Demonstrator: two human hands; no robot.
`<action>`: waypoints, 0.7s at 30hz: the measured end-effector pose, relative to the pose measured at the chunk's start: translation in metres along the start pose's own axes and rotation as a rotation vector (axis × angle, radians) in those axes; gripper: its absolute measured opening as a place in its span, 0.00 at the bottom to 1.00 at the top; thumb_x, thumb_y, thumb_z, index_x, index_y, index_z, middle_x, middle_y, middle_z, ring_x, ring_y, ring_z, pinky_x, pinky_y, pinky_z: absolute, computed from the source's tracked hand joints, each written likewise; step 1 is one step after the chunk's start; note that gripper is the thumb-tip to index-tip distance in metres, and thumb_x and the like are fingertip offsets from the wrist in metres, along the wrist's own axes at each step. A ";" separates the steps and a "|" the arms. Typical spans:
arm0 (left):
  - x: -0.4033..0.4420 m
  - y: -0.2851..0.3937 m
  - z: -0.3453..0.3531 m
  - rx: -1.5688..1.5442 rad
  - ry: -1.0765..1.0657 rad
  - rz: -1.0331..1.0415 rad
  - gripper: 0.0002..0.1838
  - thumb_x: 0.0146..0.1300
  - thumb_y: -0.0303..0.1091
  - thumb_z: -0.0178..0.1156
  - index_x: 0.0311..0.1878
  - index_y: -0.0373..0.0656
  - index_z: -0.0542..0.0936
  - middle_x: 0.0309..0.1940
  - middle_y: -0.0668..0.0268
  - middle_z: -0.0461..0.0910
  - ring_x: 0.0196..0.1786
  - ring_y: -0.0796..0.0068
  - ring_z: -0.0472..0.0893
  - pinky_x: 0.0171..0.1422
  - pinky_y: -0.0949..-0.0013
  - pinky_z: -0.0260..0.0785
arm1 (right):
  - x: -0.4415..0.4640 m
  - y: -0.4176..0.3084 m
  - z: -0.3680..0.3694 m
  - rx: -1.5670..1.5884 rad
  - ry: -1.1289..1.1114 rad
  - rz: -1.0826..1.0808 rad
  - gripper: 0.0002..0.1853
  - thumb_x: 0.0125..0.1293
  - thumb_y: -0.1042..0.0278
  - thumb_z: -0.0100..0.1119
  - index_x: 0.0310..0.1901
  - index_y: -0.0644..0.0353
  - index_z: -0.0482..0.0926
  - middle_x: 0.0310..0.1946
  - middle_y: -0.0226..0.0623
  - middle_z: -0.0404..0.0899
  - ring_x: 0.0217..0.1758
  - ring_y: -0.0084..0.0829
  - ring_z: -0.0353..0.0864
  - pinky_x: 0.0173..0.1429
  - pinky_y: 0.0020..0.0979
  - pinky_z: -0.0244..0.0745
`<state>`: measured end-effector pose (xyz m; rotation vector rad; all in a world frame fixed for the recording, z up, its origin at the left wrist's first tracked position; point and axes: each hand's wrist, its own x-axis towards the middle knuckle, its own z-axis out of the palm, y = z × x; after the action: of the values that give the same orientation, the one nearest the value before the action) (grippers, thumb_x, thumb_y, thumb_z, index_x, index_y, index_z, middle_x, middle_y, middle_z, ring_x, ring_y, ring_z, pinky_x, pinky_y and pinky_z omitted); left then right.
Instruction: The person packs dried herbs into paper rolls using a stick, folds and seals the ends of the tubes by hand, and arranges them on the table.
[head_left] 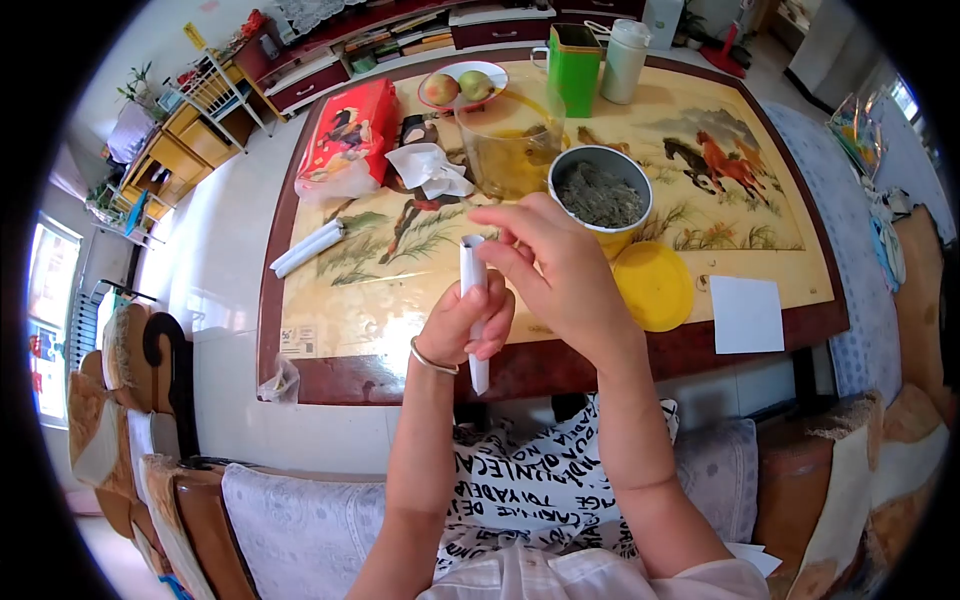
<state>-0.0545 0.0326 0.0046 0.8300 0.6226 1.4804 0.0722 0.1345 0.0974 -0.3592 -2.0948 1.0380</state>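
My left hand point(462, 322) is wrapped round a white rolled-paper tube point(473, 268), held upright with its open end at the top. Dark material shows just inside that opening. Close beside the tube's mouth is my right hand point(560, 265), its thumb and fingertips drawn together; what they hold, if anything, is too small to make out. Behind that hand stands a round canister point(597, 222) filled with grey-green dried leaves. A yellow lid point(653, 286) lies flat to its right. More rolled white paper tubes point(307, 248) rest on the table at the left.
The table point(330, 380) also bears a clear plastic container point(510, 150), crumpled tissue point(430, 170), a red package point(350, 130), a fruit plate point(436, 92), a green tin point(573, 75), a white flask point(625, 62) and a square white paper sheet point(747, 314) near the right edge.
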 end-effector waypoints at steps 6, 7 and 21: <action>0.008 0.006 -0.016 -0.272 0.228 0.298 0.22 0.72 0.55 0.46 0.29 0.48 0.61 0.19 0.71 0.64 0.10 0.84 0.61 0.13 0.84 0.53 | -0.002 0.007 -0.002 0.181 -0.307 0.079 0.06 0.56 0.73 0.67 0.36 0.60 0.81 0.26 0.29 0.73 0.28 0.21 0.71 0.32 0.23 0.66; 0.007 0.010 -0.016 -0.238 0.241 0.329 0.23 0.72 0.55 0.45 0.29 0.48 0.61 0.20 0.71 0.63 0.11 0.84 0.61 0.13 0.84 0.52 | -0.003 0.007 0.002 0.174 -0.313 0.089 0.07 0.55 0.73 0.68 0.36 0.60 0.81 0.26 0.29 0.73 0.28 0.21 0.71 0.32 0.23 0.66; 0.000 0.023 -0.014 -0.052 0.373 0.401 0.23 0.72 0.56 0.47 0.28 0.47 0.61 0.20 0.71 0.64 0.12 0.85 0.61 0.15 0.82 0.53 | 0.001 0.007 0.024 0.173 -0.320 0.091 0.04 0.57 0.74 0.64 0.32 0.64 0.80 0.27 0.37 0.76 0.28 0.28 0.79 0.35 0.28 0.73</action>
<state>-0.0793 0.0323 0.0143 0.6655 0.7146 2.0365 0.0537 0.1261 0.0836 -0.2137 -2.2619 1.3965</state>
